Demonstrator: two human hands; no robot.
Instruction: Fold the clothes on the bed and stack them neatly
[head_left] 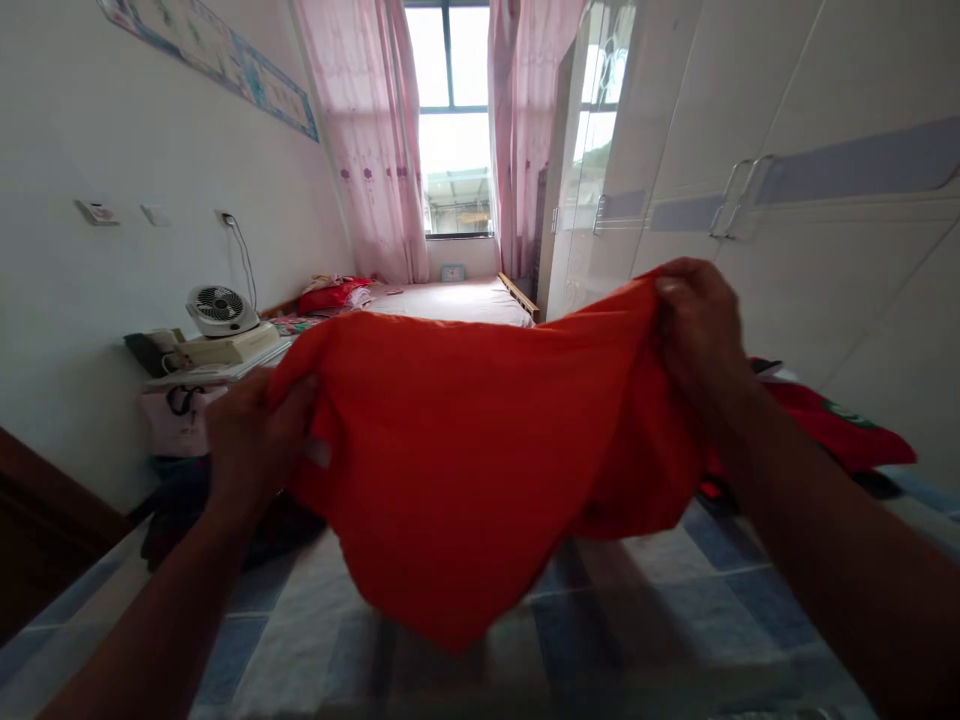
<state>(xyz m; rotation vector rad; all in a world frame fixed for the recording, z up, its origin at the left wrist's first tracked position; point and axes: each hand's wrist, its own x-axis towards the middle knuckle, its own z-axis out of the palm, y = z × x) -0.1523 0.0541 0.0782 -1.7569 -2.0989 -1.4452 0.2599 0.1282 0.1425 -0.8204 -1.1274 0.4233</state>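
Observation:
An orange-red garment [465,440] hangs stretched between my two hands above a bed with a blue and white checked cover [300,640]. My left hand [259,435] is closed on its upper left edge; a small pale patch, perhaps a label, shows by the fingers. My right hand [697,320] grips the upper right corner, held a little higher than the left. The cloth sags along the top and droops to a point low in the middle. Which kind of garment it is, I cannot tell.
Dark clothing [187,520] lies to the left, and red clothing [832,430] to the right. Beyond on the left, a small fan [221,310] stands on a box. A white wardrobe [810,260] lines the right side. Another bed [450,300] is by the window.

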